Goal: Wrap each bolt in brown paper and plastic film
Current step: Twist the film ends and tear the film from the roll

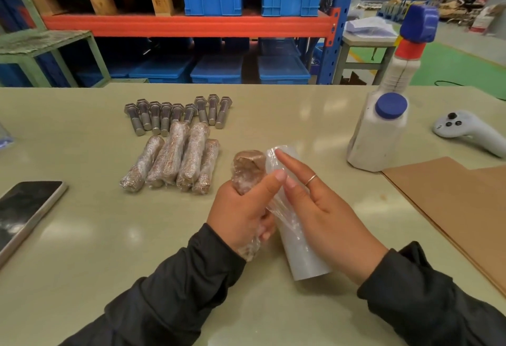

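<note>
My left hand point(242, 212) grips a bolt wrapped in brown paper and film point(247, 170), held upright over the table. A roll of plastic film point(301, 252) stands beside it, a strip of film stretched between roll and bolt. My right hand point(320, 206) rests on the roll with straight fingers, the forefinger at its top. Several bare steel bolts point(178, 114) lie in a row at the back. In front of them lie several wrapped bolts point(175, 162).
Brown paper sheets point(449, 203) lie at the right edge. A white bottle with a blue cap point(379, 132), a spray bottle point(408, 52) and a white controller point(465, 132) sit at the right. A phone point(26, 208) lies at the left.
</note>
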A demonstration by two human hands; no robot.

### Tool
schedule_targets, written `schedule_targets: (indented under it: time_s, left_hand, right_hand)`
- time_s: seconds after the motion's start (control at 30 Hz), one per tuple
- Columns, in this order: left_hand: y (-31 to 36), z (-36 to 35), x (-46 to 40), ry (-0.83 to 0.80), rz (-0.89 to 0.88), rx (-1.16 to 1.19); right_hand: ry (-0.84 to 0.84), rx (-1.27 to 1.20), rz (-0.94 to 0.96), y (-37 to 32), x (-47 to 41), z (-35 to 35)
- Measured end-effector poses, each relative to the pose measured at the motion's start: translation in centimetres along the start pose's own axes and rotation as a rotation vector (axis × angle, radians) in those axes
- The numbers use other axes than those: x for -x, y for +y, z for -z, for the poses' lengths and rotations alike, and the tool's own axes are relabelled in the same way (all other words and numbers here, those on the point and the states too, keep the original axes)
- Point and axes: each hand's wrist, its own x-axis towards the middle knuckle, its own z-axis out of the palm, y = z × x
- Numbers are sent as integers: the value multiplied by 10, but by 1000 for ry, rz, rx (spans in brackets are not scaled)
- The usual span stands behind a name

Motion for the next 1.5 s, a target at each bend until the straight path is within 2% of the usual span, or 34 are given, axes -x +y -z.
schedule_targets:
  time_s: [0.1,0.2,0.4,0.47,0.67,0.9,1.07,1.27,1.5]
  left_hand:
    - [0,-1,0,-39,59,26]
    - [0,1,1,-61,116,87]
    - [3,0,1,-100,127,75]
    - [3,0,2,-73,96,15]
    - [1,-4,1,53,-3,30]
    - [7,-2,4,-16,6,132]
    - [6,1,3,44,8,161]
    - [3,5,0,4,14,248]
    - [2,6,2,-45,-15,163]
  right_hand:
    - [29,207,30,1,1,4]
    - [65,297,45,3,3,2]
    - [98,245,14,11,0,8]
    - [108,242,19,11,0,9]
    - [100,251,14,9,2,5]
    - [113,259,-7,10,0,8]
    - [101,274,0,8,0,9]
    - [144,372,104,5,-9,23]
    - [119,494,85,5,-6,15]
